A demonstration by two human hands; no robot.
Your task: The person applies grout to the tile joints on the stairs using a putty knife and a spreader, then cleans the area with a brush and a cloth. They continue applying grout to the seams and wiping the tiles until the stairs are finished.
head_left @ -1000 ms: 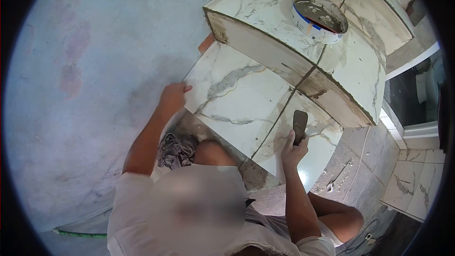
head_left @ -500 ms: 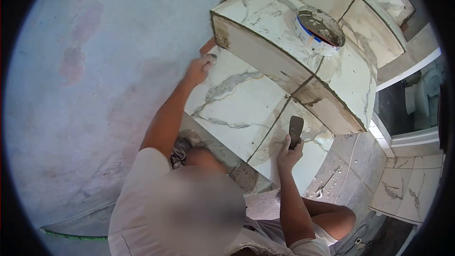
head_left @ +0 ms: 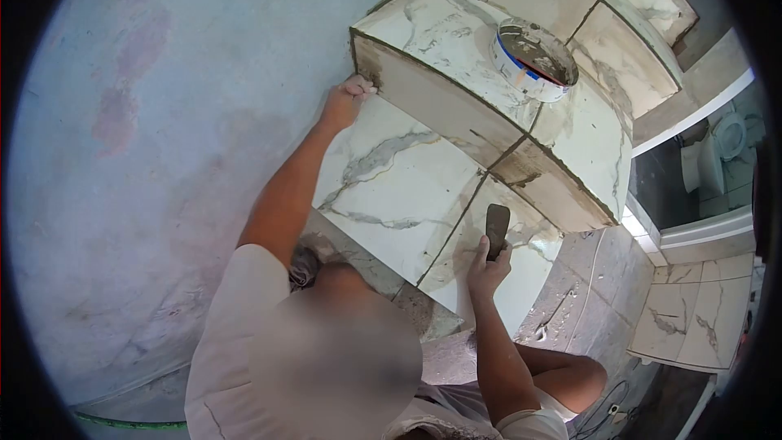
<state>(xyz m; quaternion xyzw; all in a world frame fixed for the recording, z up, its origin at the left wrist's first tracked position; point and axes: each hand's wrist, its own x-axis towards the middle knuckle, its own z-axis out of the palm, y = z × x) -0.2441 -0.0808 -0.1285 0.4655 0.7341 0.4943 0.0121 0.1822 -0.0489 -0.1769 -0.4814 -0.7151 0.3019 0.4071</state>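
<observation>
A person crouches on a marble-tiled staircase, both hands at work on one step. The right hand [head_left: 486,267] is closed around the lower end of a dark flat tool [head_left: 497,222]. The tool's blade stands upward over the right tile [head_left: 533,277] of the tread, just beside the dark joint [head_left: 456,224] that splits the tread in two. Whether the blade touches the tile cannot be made out.

The left hand [head_left: 346,103] reaches up along the grey wall [head_left: 163,155] with its fingers curled, and it presses into the corner where the riser [head_left: 440,110] meets the wall. Whether those fingers pinch anything cannot be told at this size.

A round tub [head_left: 533,57] with a white-and-blue wall and smeared with grey paste sits on the step above, well apart from both hands.

The person's torso fills the lower middle of the view and hides the near edge of the tread. A crumpled grey cloth [head_left: 303,265] shows only in part beside the left arm. The dark round border of the lens cuts off the upper steps and the tiled floor [head_left: 692,318] at right.
</observation>
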